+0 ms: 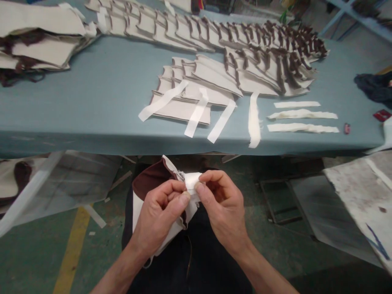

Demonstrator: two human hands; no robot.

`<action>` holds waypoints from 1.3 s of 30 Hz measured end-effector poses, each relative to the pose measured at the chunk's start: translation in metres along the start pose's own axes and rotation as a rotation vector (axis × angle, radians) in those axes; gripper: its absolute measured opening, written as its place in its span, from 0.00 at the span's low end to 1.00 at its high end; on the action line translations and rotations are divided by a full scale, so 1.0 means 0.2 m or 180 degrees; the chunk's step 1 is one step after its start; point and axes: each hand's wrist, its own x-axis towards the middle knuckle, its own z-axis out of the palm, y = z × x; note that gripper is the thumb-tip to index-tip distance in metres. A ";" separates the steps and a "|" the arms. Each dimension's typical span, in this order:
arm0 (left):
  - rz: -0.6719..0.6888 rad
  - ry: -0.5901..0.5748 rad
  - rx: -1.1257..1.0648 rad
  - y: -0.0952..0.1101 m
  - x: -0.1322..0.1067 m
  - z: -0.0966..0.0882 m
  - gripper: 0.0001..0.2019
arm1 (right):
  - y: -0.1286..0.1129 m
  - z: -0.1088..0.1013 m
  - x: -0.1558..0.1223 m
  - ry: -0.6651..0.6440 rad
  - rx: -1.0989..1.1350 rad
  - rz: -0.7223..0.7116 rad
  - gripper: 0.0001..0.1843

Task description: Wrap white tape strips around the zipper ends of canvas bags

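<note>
Over my lap lies a cream and dark brown fabric piece (150, 179) with frayed threads near its upper end. A short white strip (192, 179) is folded at that frayed end. My left hand (167, 208) pinches the strip and the fabric edge between thumb and forefinger. From the other side my right hand (222, 200) pinches the same strip, thumb on top. The fingertips of both hands are close together. What lies under the strip is hidden by the fingers.
Ahead is a table with a blue-green cover (107, 94). Rows of cream and brown fabric pieces (196, 85) overlap on it. Several loose white strips (300, 115) lie near its front edge. A stack of pieces (39, 41) sits at left. A worn board (364, 192) stands at right.
</note>
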 end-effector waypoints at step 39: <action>0.1031 -0.0053 0.1577 0.06 -0.03 0.05 0.10 | 0.04 0.01 -0.03 -0.0409 0.0652 0.0615 0.12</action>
